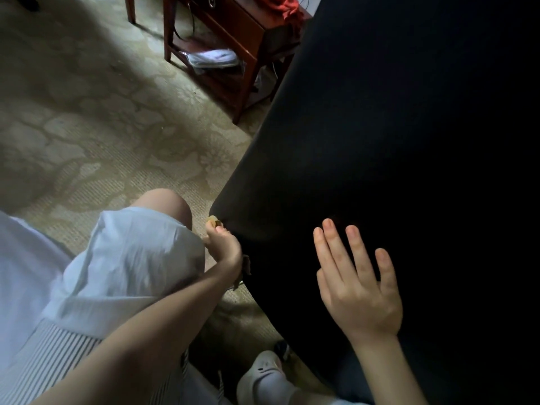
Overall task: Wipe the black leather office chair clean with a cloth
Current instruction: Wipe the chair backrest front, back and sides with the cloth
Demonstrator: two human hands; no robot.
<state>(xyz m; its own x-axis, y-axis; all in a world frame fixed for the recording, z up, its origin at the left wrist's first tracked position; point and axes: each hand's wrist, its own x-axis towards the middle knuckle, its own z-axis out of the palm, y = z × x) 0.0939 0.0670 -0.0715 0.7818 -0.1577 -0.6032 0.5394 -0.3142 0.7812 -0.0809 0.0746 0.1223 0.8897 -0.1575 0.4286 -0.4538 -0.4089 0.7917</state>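
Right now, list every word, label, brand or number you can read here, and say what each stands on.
None can be read.
White plastic-wrapped packet on the lower shelf of the red-brown wooden side table: faint dark marks, too blurred to read.
Black leather office chair: no label or brand shows.

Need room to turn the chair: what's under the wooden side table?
A clear plastic bag lies on the lower shelf of the side table; a dark cord hangs beside it. The black chair hides the table's right end.
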